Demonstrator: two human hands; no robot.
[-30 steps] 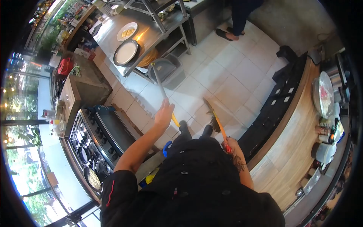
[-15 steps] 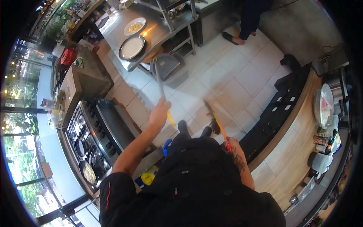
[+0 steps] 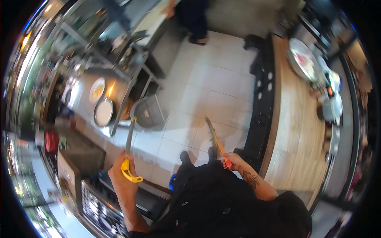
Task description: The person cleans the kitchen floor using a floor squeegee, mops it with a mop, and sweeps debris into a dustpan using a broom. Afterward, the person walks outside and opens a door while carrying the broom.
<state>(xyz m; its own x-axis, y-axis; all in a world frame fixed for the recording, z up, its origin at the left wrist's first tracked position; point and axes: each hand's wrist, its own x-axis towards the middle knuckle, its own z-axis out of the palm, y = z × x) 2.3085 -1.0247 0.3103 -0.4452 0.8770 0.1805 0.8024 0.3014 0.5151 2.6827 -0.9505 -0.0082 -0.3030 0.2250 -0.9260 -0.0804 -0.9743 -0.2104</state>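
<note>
My left hand (image 3: pixel 122 174) is closed around the yellow grip of a long-handled dustpan (image 3: pixel 149 113). Its grey pan hangs ahead of me to the left, close to the steel table; I cannot tell whether it touches the floor. In my right hand (image 3: pixel 235 162) is a small broom (image 3: pixel 216 141) with an orange handle and a red end, fingers wrapped round it near my right thigh. The broom's dark bristles point forward over the white tiles, partly blurred.
A steel table (image 3: pixel 81 107) on the left bears a pan (image 3: pixel 104 113) and a plate of food (image 3: pixel 97 90). Near my left arm is a stove (image 3: pixel 99 210). On the right runs a wooden counter (image 3: pixel 293 154) with a large bowl (image 3: pixel 302 59). Another person's legs (image 3: pixel 194 20) stand ahead.
My view has swung to the right. My left hand with the dustpan now sits further left and lower in view. Both hands keep their hold.
</note>
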